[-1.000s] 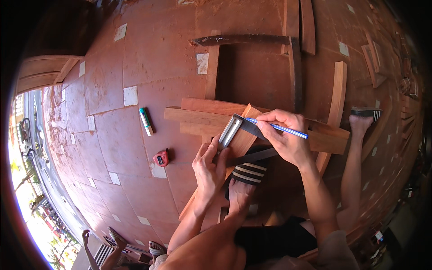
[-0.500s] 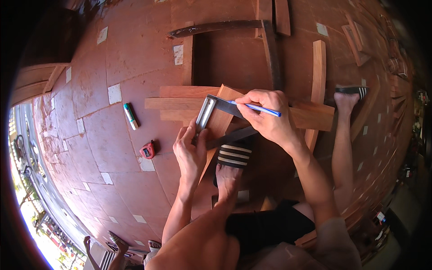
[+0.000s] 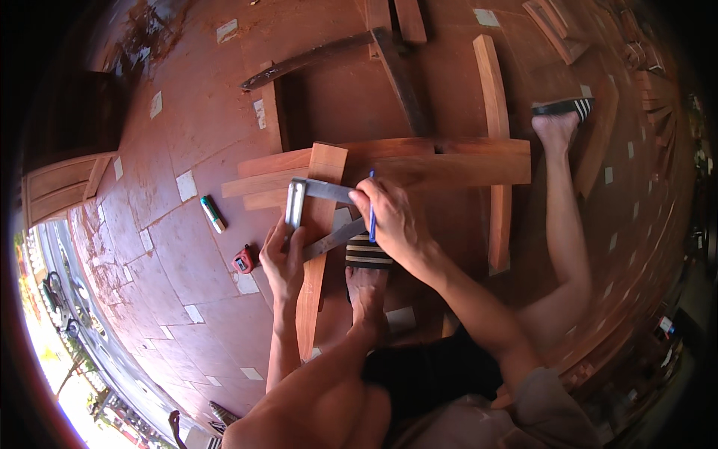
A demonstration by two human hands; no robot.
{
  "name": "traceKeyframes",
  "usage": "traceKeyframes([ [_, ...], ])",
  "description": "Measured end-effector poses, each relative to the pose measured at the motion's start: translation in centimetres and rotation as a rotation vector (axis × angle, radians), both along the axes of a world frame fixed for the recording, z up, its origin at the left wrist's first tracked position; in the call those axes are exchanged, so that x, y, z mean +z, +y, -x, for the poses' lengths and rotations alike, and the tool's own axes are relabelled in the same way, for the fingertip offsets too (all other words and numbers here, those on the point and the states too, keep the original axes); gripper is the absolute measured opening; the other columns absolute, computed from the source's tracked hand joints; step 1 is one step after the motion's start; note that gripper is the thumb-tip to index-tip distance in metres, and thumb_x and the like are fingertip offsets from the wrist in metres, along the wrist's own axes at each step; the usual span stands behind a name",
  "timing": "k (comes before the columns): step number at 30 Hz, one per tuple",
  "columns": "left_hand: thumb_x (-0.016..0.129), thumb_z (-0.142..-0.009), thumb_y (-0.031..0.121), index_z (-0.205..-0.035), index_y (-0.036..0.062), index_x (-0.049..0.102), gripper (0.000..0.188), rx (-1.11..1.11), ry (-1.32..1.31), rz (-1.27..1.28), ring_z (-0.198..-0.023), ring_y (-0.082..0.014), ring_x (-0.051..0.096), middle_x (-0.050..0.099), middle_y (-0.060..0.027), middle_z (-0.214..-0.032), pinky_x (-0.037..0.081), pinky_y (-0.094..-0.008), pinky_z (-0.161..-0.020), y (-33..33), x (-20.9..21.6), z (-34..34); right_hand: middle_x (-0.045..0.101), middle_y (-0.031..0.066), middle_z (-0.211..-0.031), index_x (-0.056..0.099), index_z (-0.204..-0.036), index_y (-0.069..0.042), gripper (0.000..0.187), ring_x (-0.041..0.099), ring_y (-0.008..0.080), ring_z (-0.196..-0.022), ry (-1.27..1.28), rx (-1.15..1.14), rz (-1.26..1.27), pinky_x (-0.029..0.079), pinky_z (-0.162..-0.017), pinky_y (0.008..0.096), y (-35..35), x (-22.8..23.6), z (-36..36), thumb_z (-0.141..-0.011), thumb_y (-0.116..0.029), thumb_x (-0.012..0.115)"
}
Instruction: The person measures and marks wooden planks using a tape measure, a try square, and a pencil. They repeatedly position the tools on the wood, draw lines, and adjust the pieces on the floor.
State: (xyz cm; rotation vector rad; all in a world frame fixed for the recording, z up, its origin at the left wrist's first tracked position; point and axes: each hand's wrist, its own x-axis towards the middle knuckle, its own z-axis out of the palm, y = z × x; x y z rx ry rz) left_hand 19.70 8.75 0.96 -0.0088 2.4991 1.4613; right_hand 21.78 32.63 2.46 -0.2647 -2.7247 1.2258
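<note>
My left hand (image 3: 283,258) is closed around the silver handle of a try square (image 3: 295,206). The square lies across a narrow wooden plank (image 3: 320,224), its flat blade reaching to the right. My right hand (image 3: 395,224) is closed, holding a blue-and-white pen (image 3: 372,213) that points up and down, away from the wood; its thumb and fingers meet the blade's far end. A second dark metal strip (image 3: 333,241) slants from beside my left hand towards my sandalled foot (image 3: 368,262). The plank rests over longer wooden boards (image 3: 449,161).
A red tape measure (image 3: 243,260) and a green-and-white marker (image 3: 212,214) lie on the tiled floor to the left. Dark curved wooden pieces (image 3: 321,60) lie beyond the boards. An upright-running beam (image 3: 493,97) and my other foot (image 3: 557,127) are at right.
The pen has swung from lying along the blade, tip at the wood, to standing across it. My right fingers have come to the blade's end. The whole view has shifted and turned.
</note>
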Motion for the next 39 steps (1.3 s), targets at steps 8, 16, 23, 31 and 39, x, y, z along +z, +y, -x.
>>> traceKeyframes([
  [8,0.058,-0.112,0.039,-0.145,-0.0035,0.064,0.054,0.051,-0.118,-0.026,-0.109,-0.0226,0.065,0.067,-0.016,-0.122,0.052,-0.0365,-0.094,-6.1,-0.9,-7.2,0.063,0.0135,-0.061,0.069,-0.084,-0.006,0.027,0.068,0.0332,-0.056,-0.112,0.008,0.138,0.051,-0.053,0.0428,1.3,2.2,-5.3,-0.1,-0.027,0.077],
  [16,0.088,-0.088,0.039,-0.105,-0.002,0.072,0.047,-0.032,-0.504,0.198,-0.077,-0.015,0.068,0.074,-0.0115,-0.081,0.054,-0.0355,-0.07,-9.6,-1.6,-10.9,0.063,0.0152,-0.061,0.072,-0.083,-0.003,0.034,0.067,0.0313,-0.054,-0.141,-0.061,0.09,0.047,-0.052,0.0408,6.6,3.2,-10.3,-0.103,-0.03,0.075],
  [23,0.093,-0.069,0.022,-0.073,0.0007,0.052,0.047,0.112,-0.251,0.424,-0.063,-0.0167,0.05,0.057,-0.0087,-0.069,0.045,-0.0376,-0.058,-6.9,-0.4,-12.5,0.06,0.0164,-0.059,0.07,-0.08,-0.003,0.041,0.066,0.0361,-0.055,-0.215,-0.124,0.089,0.048,-0.052,0.0431,8.2,2.8,-11.4,-0.104,-0.037,0.072],
  [31,0.087,-0.081,0.025,-0.086,-0.0023,0.064,0.036,0.017,-0.234,0.336,-0.07,-0.0126,0.058,0.064,-0.0075,-0.074,0.05,-0.0328,-0.062,-6.1,0.5,-10.7,0.058,0.0163,-0.057,0.07,-0.08,-0.002,0.043,0.065,0.0352,-0.053,-0.237,-0.139,0.062,0.046,-0.051,0.0424,8.7,2.3,-11.5,-0.104,-0.038,0.073],
  [39,0.076,-0.102,0.018,-0.118,0.0005,0.071,0.024,0.237,-0.222,-0.25,-0.091,-0.0103,0.065,0.074,-0.0023,-0.106,0.053,-0.0272,-0.081,-9.5,0.6,-6.9,0.06,0.0143,-0.058,0.07,-0.081,-0.001,0.04,0.065,0.0313,-0.052,-0.233,-0.165,0.024,0.046,-0.051,0.041,9.3,3.1,-11.7,-0.103,-0.034,0.075],
])
